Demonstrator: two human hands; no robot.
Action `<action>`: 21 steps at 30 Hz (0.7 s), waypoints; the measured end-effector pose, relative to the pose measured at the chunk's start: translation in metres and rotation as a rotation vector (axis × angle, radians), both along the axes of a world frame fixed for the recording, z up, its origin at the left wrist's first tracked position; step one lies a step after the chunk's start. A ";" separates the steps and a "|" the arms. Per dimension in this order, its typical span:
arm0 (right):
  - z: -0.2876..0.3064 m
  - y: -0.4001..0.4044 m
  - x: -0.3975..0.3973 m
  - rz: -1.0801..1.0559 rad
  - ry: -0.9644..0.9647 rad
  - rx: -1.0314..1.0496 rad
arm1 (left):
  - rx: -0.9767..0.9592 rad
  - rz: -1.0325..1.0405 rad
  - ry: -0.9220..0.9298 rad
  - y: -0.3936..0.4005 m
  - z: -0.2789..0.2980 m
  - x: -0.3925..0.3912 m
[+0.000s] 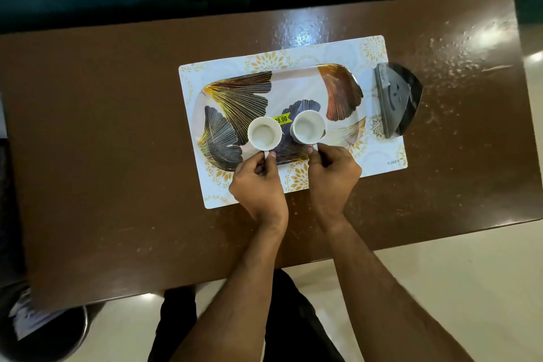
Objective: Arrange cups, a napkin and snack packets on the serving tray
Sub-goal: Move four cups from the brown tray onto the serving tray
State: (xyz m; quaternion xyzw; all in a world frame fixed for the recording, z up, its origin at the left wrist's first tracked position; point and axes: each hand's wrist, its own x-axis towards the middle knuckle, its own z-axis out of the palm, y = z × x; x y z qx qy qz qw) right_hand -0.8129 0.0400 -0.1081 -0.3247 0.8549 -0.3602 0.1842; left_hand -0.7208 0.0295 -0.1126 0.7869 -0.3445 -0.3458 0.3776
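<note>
Two white cups, left cup (264, 134) and right cup (309, 127), sit side by side on the near half of the leaf-print serving tray (296, 82). Handles point toward you; your left hand (258, 182) and right hand (333, 176) each pinch one handle. Tray's long axis runs left-right.

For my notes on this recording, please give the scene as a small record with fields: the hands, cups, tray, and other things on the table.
left hand: pinches handle of left cup
right hand: pinches handle of right cup
cups: white, upright, empty, side by side over the tray
tray: leaf pattern, yellow price sticker
placemat: under the tray
table: brown, glossy
dark holder: right of the tray
</note>
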 end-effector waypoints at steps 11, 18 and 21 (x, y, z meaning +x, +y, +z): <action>-0.004 0.000 -0.003 0.005 0.035 -0.009 | -0.008 -0.022 -0.014 0.007 -0.005 -0.005; -0.006 0.002 -0.001 -0.009 0.041 -0.027 | -0.012 -0.023 -0.004 0.008 -0.006 -0.004; -0.007 0.002 -0.001 -0.003 0.036 -0.029 | -0.014 -0.020 0.020 0.009 -0.007 -0.004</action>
